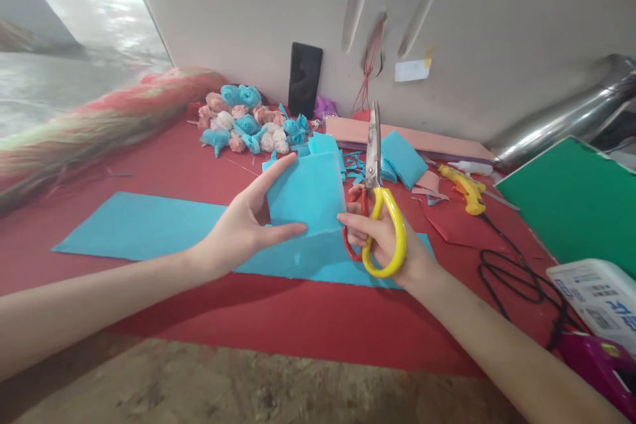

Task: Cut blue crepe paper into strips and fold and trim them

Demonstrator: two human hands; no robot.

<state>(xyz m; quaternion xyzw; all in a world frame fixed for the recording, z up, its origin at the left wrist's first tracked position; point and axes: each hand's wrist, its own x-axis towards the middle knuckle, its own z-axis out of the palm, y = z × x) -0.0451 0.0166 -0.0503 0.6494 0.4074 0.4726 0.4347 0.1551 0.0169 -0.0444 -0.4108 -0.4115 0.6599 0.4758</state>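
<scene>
My left hand [248, 225] grips a square stack of blue paper [308, 192] by its left side, thumb on the front and fingers along the top edge. Scissors [372, 172] with one red and one yellow handle hang from my right hand [382, 238], blades pointing up and closed together. The thumb and fingers of that hand also touch the lower right corner of the square. Beneath both hands a long strip of blue paper [139, 225] lies flat on the red covering [278, 328].
Pink, white and blue paper flowers [248, 119] are heaped at the back, beside a leaning black phone [305, 79]. Folded blue paper [403, 159] and scraps lie behind my hands. A yellow glue gun [464, 189] with its black cord and a green board [571, 199] are at right.
</scene>
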